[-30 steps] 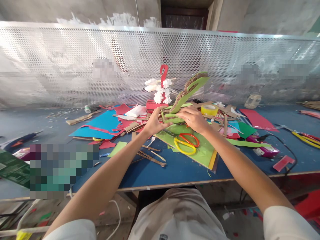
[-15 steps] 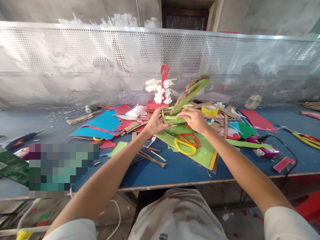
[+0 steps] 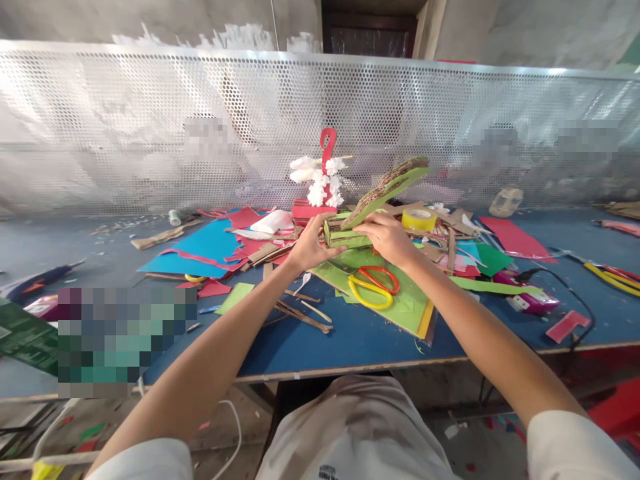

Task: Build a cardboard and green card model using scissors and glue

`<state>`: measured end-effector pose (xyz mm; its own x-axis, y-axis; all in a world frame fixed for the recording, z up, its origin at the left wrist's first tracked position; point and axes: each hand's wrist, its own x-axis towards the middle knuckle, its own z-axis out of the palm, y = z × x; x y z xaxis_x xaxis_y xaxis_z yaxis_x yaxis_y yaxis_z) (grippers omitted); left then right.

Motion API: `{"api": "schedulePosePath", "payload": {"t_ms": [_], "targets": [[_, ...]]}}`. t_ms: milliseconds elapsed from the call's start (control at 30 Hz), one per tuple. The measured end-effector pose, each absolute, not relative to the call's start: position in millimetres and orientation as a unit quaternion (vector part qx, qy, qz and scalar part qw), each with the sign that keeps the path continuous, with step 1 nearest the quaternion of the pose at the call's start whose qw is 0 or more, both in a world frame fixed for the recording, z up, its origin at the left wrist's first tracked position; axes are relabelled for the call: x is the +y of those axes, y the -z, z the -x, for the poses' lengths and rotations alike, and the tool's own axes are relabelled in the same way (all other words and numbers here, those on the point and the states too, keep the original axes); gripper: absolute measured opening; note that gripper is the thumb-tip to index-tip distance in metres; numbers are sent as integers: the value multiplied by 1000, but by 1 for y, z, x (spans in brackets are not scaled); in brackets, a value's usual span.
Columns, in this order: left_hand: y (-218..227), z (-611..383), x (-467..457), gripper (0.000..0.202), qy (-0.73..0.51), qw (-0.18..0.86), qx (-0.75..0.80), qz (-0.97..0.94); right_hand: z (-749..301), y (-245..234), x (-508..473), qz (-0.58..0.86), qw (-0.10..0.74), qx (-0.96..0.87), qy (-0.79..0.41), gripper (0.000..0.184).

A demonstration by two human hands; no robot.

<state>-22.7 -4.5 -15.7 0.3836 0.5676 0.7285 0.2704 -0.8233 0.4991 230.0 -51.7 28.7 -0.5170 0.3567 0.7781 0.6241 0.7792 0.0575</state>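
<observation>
A green paper-covered cardboard piece (image 3: 387, 190) with a wavy shape and bare corrugated edges leans up to the right from a green cardboard base (image 3: 343, 238). My left hand (image 3: 313, 245) grips the left end of the base, thumb in front. At its right end, the fingers of my right hand (image 3: 384, 233) are pinched on the green cardboard near the foot of the wavy piece. Just below lie scissors (image 3: 373, 288) with red and yellow handles, on green sheets (image 3: 405, 313). Behind stands a red cardboard figure (image 3: 327, 150) with white fluffy bits.
Paper and cardboard scraps cover the middle of the blue table (image 3: 310, 357). A roll of yellow tape (image 3: 419, 219) lies right of my hands. Pliers (image 3: 613, 273) and a black cable (image 3: 575, 293) are at the right. A perforated metal panel (image 3: 150, 133) closes off the back.
The wavy green piece has tilted further down to the right. Both hands keep nearly the same place on the cardboard.
</observation>
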Motion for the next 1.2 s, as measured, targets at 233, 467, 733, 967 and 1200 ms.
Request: {"api": "schedulePosePath", "payload": {"t_ms": [233, 467, 733, 967, 1200], "targets": [[19, 25, 1, 83, -509, 188, 247, -803, -240, -34, -53, 261, 482, -813, 196, 16], [18, 29, 7, 83, -535, 239, 243, -773, -265, -32, -40, 321, 542, -774, 64, 60], [17, 28, 8, 75, -566, 266, 257, -737, -252, -27, -53, 244, 384, -865, 212, 52], [14, 26, 7, 76, -587, 261, 273, -716, -202, -10, -69, 311, 251, -886, 234, 40], [15, 26, 6, 78, -580, 256, 262, -728, -189, -1, -70, 332, 266, -883, 199, 38]]}}
